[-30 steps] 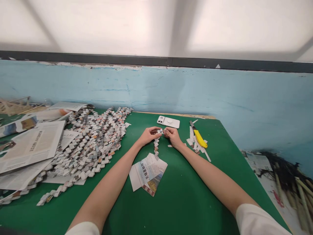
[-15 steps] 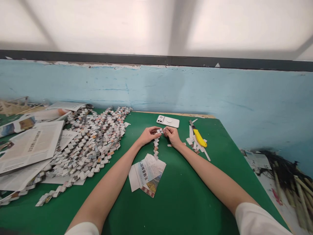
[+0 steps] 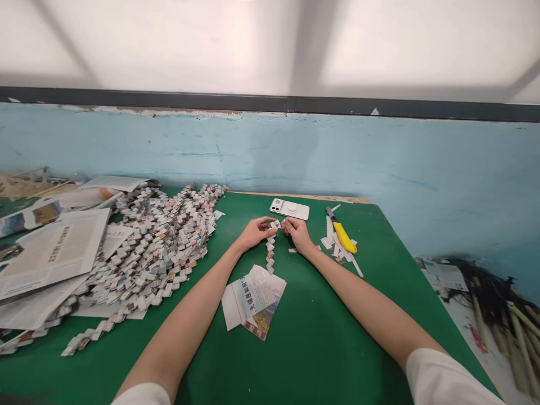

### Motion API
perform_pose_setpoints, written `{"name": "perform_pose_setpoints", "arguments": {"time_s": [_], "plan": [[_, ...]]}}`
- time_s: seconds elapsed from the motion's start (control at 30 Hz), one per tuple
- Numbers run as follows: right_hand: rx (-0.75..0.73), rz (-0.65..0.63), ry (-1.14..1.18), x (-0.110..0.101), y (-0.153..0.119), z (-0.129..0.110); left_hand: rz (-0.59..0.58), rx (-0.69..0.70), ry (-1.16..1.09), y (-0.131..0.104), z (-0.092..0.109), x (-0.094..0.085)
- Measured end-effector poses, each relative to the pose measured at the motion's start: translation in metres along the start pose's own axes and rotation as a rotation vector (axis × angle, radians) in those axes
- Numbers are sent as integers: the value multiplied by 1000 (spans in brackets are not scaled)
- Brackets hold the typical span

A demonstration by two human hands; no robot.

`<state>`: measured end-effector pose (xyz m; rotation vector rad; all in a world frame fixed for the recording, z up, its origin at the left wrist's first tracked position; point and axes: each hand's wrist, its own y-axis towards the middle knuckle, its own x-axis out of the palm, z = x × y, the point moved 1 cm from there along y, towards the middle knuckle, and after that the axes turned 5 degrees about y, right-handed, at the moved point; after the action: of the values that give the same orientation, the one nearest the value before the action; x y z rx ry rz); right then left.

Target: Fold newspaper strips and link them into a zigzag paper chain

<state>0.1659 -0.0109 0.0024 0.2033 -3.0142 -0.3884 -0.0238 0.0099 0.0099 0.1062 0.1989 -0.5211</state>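
Observation:
My left hand (image 3: 258, 233) pinches the upper end of a short zigzag chain of folded paper (image 3: 270, 253), which hangs down toward some cut newspaper pieces (image 3: 253, 301). Close beside it on the right, my right hand (image 3: 296, 233) has its fingers closed on a small paper piece (image 3: 283, 225) at the chain's top. The fingertips of both hands nearly meet. A white phone (image 3: 295, 210) lies just beyond them. Right of my right hand is a yellow-handled knife (image 3: 345, 237) on a scatter of paper strips (image 3: 333, 246).
A large heap of folded paper chains (image 3: 164, 242) covers the left side of the green table (image 3: 337, 349), beside newspaper sheets (image 3: 54, 253). A blue wall (image 3: 177, 146) stands behind. Dark bundles and sticks (image 3: 502, 320) lie beyond the table's right edge.
My left hand and the top of the chain have shifted very slightly. The hanging part of the chain has moved a little to the right.

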Motion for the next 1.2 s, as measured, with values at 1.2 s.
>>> {"name": "perform_pose_setpoints", "arguments": {"time_s": [1.2], "plan": [[30, 90, -40, 10, -1, -5, 28, -30, -148, 1, 2, 2]]}}
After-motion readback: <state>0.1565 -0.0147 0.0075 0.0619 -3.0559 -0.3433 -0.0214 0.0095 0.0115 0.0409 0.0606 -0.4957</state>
